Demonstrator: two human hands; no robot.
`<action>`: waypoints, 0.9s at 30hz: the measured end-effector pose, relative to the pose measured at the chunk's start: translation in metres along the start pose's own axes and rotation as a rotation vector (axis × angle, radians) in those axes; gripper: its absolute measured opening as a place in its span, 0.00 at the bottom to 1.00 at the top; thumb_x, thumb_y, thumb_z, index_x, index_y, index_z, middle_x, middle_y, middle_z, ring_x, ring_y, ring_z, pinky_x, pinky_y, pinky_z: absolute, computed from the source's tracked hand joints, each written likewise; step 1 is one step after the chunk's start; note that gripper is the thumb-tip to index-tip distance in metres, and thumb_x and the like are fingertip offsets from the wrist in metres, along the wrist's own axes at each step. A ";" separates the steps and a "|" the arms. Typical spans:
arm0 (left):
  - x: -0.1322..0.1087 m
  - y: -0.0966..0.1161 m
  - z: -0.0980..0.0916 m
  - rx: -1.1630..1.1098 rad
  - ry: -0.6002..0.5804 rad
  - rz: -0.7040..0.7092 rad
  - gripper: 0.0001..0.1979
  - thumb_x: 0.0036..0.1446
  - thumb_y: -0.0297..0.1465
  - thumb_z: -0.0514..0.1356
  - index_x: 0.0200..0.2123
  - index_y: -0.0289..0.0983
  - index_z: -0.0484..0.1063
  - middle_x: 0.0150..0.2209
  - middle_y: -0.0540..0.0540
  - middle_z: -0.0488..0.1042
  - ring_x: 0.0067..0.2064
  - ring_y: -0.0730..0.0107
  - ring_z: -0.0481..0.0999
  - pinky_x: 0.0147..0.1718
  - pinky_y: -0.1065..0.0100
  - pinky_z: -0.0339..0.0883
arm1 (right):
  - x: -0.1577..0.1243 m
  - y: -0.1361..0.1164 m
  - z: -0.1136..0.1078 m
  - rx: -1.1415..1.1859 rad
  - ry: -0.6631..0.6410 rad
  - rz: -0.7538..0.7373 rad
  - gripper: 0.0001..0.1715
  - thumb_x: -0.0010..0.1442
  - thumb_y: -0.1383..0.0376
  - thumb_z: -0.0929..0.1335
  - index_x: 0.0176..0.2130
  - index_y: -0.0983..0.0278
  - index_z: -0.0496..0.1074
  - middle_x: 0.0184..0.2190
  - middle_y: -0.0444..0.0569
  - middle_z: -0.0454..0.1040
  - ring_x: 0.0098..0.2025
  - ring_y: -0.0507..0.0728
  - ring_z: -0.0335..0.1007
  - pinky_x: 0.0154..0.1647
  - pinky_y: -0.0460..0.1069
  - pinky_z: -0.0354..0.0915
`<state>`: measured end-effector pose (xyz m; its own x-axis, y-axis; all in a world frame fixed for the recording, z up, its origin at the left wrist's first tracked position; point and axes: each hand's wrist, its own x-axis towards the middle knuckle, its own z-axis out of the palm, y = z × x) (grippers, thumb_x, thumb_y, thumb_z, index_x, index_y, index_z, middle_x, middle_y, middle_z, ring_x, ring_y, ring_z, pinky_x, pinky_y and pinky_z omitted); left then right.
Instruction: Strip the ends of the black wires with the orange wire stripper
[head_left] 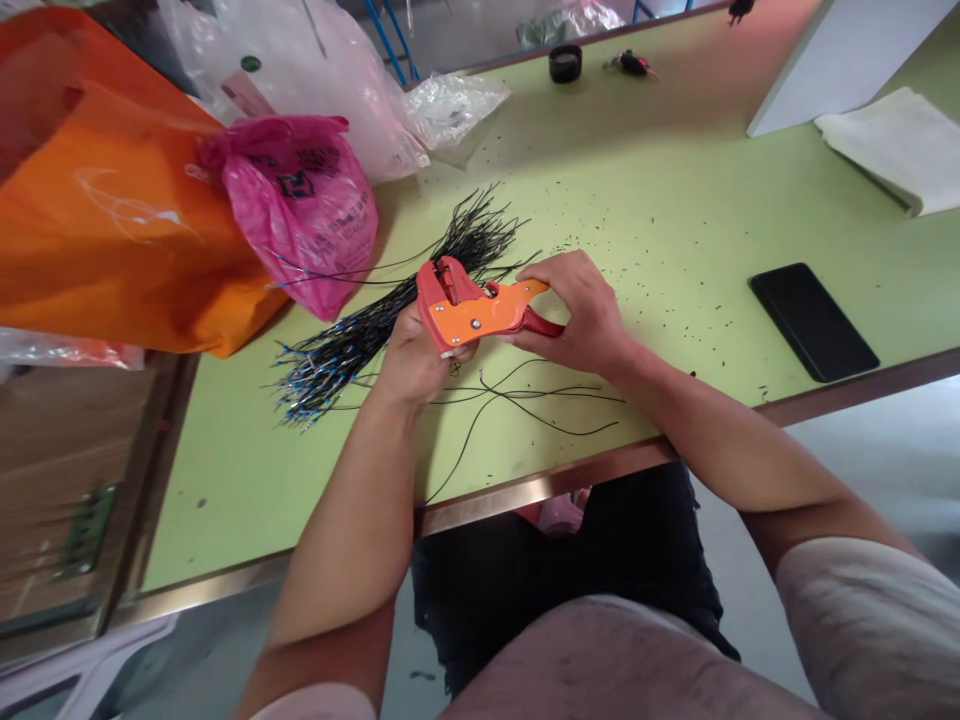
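Observation:
An orange wire-stripping tool (469,308) is held over the green table (660,220). My right hand (581,315) is closed round its handles. My left hand (412,360) sits under the tool's head, fingers curled; a thin black wire seems to run from it, though what it pinches is mostly hidden. A bundle of black wires with blue tips (390,315) lies just behind and left of the tool. A few loose black wires (525,395) trail on the table in front of my hands.
An orange bag (97,220), a pink plastic bag (304,205) and clear plastic bags (315,70) crowd the left rear. A black phone (814,322) lies at right. Folded white cloth (896,145) and a white board sit far right. Small black insulation bits are scattered about.

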<state>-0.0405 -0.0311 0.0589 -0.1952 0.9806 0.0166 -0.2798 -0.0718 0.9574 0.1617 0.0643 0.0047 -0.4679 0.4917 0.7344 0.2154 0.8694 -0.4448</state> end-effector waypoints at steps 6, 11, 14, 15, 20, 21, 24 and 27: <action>0.001 -0.004 -0.002 0.082 -0.011 0.087 0.28 0.39 0.50 0.86 0.23 0.38 0.78 0.17 0.53 0.63 0.18 0.80 0.56 0.18 0.73 0.51 | 0.000 -0.003 0.000 -0.015 -0.012 0.025 0.38 0.66 0.35 0.76 0.59 0.58 0.76 0.52 0.58 0.83 0.54 0.70 0.78 0.61 0.67 0.71; 0.001 -0.003 -0.001 0.088 0.023 0.069 0.28 0.34 0.50 0.87 0.25 0.37 0.80 0.20 0.51 0.69 0.18 0.80 0.58 0.17 0.73 0.51 | 0.002 -0.005 -0.003 -0.031 0.014 -0.024 0.37 0.67 0.35 0.75 0.58 0.60 0.77 0.51 0.58 0.84 0.51 0.68 0.79 0.59 0.65 0.72; 0.000 0.000 0.000 0.064 0.042 0.037 0.30 0.31 0.51 0.87 0.25 0.38 0.79 0.20 0.51 0.69 0.18 0.80 0.57 0.17 0.73 0.50 | 0.002 -0.005 -0.003 -0.067 -0.009 -0.003 0.37 0.67 0.34 0.75 0.56 0.60 0.79 0.49 0.57 0.84 0.50 0.66 0.78 0.57 0.64 0.72; -0.001 0.000 0.001 0.062 0.044 0.036 0.30 0.31 0.51 0.87 0.25 0.38 0.79 0.20 0.51 0.68 0.18 0.81 0.56 0.17 0.73 0.50 | 0.003 -0.005 -0.003 -0.082 -0.015 0.009 0.37 0.66 0.34 0.75 0.56 0.60 0.79 0.48 0.56 0.84 0.48 0.66 0.78 0.56 0.63 0.72; -0.002 0.004 0.004 0.095 0.031 0.048 0.29 0.34 0.47 0.87 0.23 0.39 0.74 0.19 0.53 0.64 0.19 0.82 0.52 0.19 0.74 0.47 | 0.001 -0.013 -0.001 -0.141 -0.021 0.098 0.31 0.67 0.37 0.76 0.48 0.61 0.82 0.35 0.50 0.81 0.39 0.59 0.75 0.43 0.54 0.67; -0.002 0.005 0.004 0.104 0.031 0.050 0.29 0.34 0.46 0.87 0.22 0.39 0.72 0.19 0.54 0.63 0.19 0.82 0.51 0.19 0.74 0.47 | 0.000 -0.015 -0.002 -0.148 -0.028 0.121 0.30 0.68 0.38 0.75 0.45 0.61 0.82 0.33 0.49 0.80 0.37 0.58 0.73 0.40 0.53 0.65; -0.002 0.005 0.005 0.127 0.031 0.044 0.29 0.34 0.43 0.87 0.21 0.39 0.69 0.18 0.55 0.61 0.20 0.82 0.50 0.19 0.74 0.48 | -0.001 -0.020 -0.003 -0.159 -0.045 0.169 0.30 0.69 0.37 0.74 0.40 0.61 0.81 0.29 0.46 0.77 0.33 0.55 0.71 0.36 0.51 0.60; -0.003 0.004 0.003 0.123 0.030 0.044 0.28 0.34 0.40 0.87 0.21 0.39 0.70 0.19 0.55 0.62 0.21 0.81 0.52 0.20 0.74 0.49 | 0.000 -0.017 -0.002 -0.142 -0.006 0.147 0.32 0.68 0.35 0.75 0.43 0.61 0.81 0.32 0.48 0.80 0.35 0.57 0.72 0.39 0.52 0.64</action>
<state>-0.0384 -0.0335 0.0631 -0.2332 0.9710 0.0529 -0.1534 -0.0904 0.9840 0.1597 0.0490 0.0133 -0.4279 0.6135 0.6637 0.4001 0.7870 -0.4695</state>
